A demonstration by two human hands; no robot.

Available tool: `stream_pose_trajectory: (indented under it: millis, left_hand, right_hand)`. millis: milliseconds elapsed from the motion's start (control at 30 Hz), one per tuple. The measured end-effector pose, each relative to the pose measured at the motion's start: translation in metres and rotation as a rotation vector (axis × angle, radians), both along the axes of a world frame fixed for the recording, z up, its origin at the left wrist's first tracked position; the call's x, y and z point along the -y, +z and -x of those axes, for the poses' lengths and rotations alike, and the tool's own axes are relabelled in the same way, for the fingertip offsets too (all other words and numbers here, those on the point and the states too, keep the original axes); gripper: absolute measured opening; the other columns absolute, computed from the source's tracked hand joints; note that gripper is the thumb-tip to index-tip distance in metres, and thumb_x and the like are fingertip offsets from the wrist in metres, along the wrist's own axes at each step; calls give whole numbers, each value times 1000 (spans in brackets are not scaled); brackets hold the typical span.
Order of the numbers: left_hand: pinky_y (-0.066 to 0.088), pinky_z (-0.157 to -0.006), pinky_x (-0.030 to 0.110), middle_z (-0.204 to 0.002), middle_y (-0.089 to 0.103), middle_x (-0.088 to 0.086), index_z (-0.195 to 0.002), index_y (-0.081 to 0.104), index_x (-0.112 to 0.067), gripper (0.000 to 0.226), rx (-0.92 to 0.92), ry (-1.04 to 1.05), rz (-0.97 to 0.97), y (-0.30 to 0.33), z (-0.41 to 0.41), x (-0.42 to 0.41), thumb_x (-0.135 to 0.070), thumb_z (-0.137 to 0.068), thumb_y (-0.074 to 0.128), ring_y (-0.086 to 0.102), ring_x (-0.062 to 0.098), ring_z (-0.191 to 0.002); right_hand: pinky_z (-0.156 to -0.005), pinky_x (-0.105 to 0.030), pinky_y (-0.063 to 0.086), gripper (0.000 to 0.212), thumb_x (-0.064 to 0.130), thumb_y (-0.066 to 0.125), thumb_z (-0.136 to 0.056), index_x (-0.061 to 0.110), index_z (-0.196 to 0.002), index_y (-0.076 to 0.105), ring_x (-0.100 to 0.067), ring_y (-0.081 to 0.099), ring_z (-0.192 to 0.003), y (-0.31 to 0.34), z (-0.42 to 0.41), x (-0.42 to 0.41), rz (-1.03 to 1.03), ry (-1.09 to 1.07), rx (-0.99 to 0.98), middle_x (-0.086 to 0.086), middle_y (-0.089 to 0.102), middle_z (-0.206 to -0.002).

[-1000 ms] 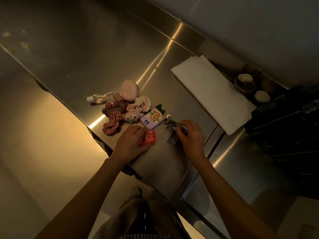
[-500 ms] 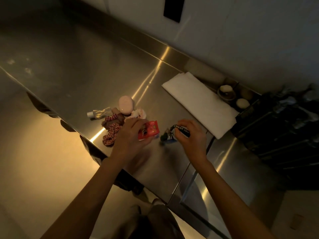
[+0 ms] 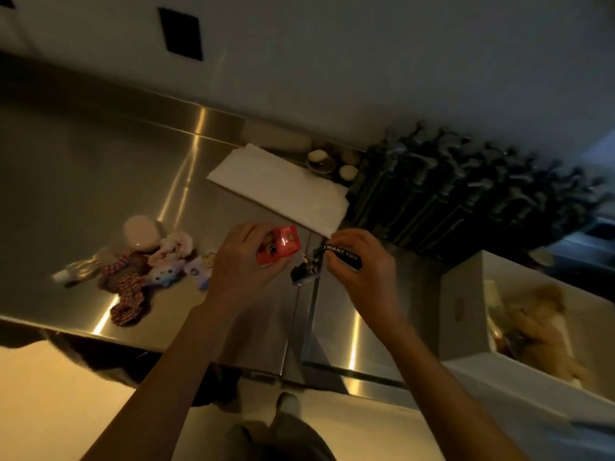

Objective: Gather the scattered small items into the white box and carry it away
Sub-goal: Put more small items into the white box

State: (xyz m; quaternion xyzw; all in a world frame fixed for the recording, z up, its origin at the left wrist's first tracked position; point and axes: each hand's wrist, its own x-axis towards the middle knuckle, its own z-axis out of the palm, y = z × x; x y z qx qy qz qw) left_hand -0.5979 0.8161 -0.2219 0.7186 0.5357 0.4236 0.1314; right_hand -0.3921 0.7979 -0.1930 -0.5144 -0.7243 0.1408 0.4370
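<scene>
Dim kitchen, warm light from low left; steel counter (image 3: 83, 181) running along a pale wall (image 3: 366, 44) with a dark rectangular plate (image 3: 180, 33) set into it.

Left hand (image 3: 246, 264) raised just above the counter, fingers curled round a small red packet (image 3: 281, 249), clasping it from the near side. Right hand (image 3: 361, 264) just beside it, thumb and fingers pinching a black strap (image 3: 342, 255) printed "I WANT YOU"; dark keychain charm (image 3: 304, 272) dangling from the strap's left end, over the seam between two counter sections.

White box (image 3: 466, 304) at the right edge of view, open-topped, on the counter well right of both hands, slot handle in its near wall. Inside: something tan and furry (image 3: 539, 314), a pale object at the back corner, darker bits beneath; too blurred to name.

Left of the hands, a cluster on the counter: pink oval case (image 3: 141, 232) at the back, small clear bottle (image 3: 71, 271) with white cap lying on its side at far left, red checked scrunchie (image 3: 128, 299) nearest the counter edge, a second checked piece on a brown lump (image 3: 114, 271), pale plush toy (image 3: 164, 271), light frilly item (image 3: 176, 242) behind it. All touching or overlapping.

Folded white cloth (image 3: 279, 188) lying flat further back, towards the wall. Behind its far end, small bowl (image 3: 319, 161) holding a pale round lump, another pale lump just right of it. Rack of dark metal tools (image 3: 459, 191) filling the right rear corner.

Feet and trouser legs at the bottom, on a pale floor (image 3: 50, 410).
</scene>
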Motion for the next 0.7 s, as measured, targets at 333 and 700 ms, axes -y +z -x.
stream_pose_trajectory:
  millis: [333, 700]
  left_hand:
    - [43, -78, 24, -104, 59, -1, -111, 61, -16, 55, 31, -274, -14, 33, -120, 9, -52, -70, 64, 52, 14, -95]
    - [40, -83, 21, -107, 58, -2, -114, 61, -16, 51, 9, -358, -126, 78, -300, 35, -36, -70, 78, 50, 13, -100]
  right_hand:
    - [-80, -23, 52, 17, 23, 67, -81, 18, -97, 66, -2, 59, -92, 40, -115, 64, 28, -292, 2, 9, 60, -102]
    - [-82, -16, 49, 15, 13, 70, -82, 17, -95, 68, -1, 59, -97, 101, -291, 106, -114, -430, -141, 11, 60, -103]
